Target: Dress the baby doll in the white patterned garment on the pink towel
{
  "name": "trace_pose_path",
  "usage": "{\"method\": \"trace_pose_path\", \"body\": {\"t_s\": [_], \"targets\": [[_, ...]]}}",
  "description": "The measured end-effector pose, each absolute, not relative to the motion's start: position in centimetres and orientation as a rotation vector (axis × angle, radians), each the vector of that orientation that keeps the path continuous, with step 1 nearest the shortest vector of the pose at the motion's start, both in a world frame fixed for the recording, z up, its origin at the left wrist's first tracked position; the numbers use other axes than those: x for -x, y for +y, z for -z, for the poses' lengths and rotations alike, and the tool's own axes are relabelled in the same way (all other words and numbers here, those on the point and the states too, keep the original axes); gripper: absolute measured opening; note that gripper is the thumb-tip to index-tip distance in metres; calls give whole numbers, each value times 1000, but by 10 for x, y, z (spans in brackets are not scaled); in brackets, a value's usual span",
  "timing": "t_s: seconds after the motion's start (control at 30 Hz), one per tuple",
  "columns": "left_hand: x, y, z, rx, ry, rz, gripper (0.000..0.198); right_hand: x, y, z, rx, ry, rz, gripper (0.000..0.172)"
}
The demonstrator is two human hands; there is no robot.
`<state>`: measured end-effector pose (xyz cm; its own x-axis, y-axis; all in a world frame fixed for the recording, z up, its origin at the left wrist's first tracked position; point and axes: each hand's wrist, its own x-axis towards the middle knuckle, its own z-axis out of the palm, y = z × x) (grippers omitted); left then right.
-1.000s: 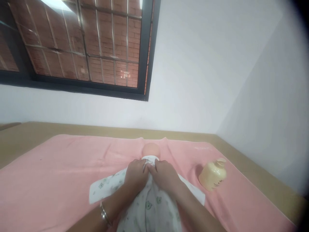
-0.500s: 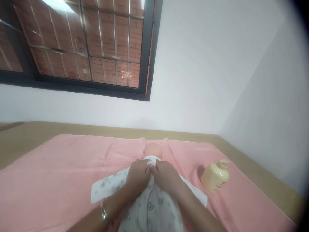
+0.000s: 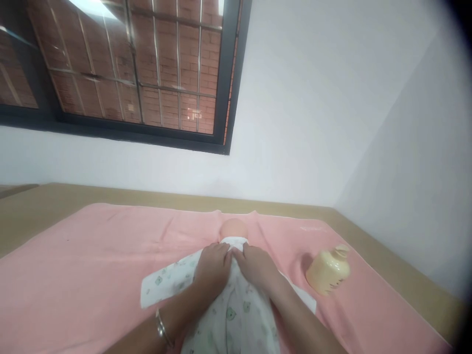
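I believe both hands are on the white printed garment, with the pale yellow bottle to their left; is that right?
Not quite: in the head view, the left hand and right hand are indeed on the white printed garment, but the pale yellow bottle is to their right.

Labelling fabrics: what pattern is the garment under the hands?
White garment, scattered green prints; head view.

A dark-framed window [image 3: 230, 73] spans 10 to 12 o'clock, metal bars [image 3: 178, 69] crossing behind its glass and a reddish brick wall [image 3: 188, 54] beyond. Between 10 and 11 o'clock, a bright patch of light [image 3: 92, 7] shows on the pane. A plain white wall [image 3: 295, 98] fills 1 o'clock, meeting a greyer side wall [image 3: 424, 147] towards 3 o'clock. Bare tan table [image 3: 33, 216] shows at 9 and 4 o'clock.
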<state>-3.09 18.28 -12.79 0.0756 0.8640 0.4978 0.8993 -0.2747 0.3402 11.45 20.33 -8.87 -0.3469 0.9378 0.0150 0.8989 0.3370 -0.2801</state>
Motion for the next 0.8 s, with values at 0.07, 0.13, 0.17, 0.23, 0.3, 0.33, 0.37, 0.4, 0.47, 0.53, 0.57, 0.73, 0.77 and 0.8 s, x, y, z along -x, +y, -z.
{"method": "trace_pose_path", "body": {"t_s": [0.07,0.13,0.17,0.23,0.3,0.33,0.37,0.4,0.47,0.53,0.57,0.73,0.77,0.8], "targets": [[32,183,127,2254,-1865,924,29,-111,198,88,1626,-2455,-209,56],[32,184,128,2246,-1870,879,29,-110,195,87,1605,-2457,-165,54],[32,184,128,2239,-1880,867,29,-110,196,87,1615,-2446,-173,54],[32,184,129,2224,-1905,875,31,-113,200,87,1654,-2421,-234,58],[31,184,131,2213,-1908,916,33,-117,205,87,1690,-2398,-322,63],[31,184,132,2216,-1892,937,33,-118,208,86,1704,-2390,-373,65],[31,183,133,2218,-1871,956,32,-120,209,86,1718,-2383,-425,67],[30,183,133,2219,-1853,967,31,-121,210,85,1725,-2378,-465,68],[31,183,132,2214,-1855,969,30,-120,208,83,1708,-2383,-484,68],[31,183,130,2217,-1897,945,30,-117,203,82,1662,-2404,-420,63],[31,183,129,2226,-1919,929,30,-115,201,82,1637,-2411,-373,60],[30,184,128,2227,-1913,932,30,-119,208,83,1656,-2365,-419,60],[30,184,129,2228,-1894,932,30,-122,213,83,1668,-2352,-517,63],[29,184,130,2232,-1877,929,30,-126,217,83,1669,-2340,-624,65]]}}
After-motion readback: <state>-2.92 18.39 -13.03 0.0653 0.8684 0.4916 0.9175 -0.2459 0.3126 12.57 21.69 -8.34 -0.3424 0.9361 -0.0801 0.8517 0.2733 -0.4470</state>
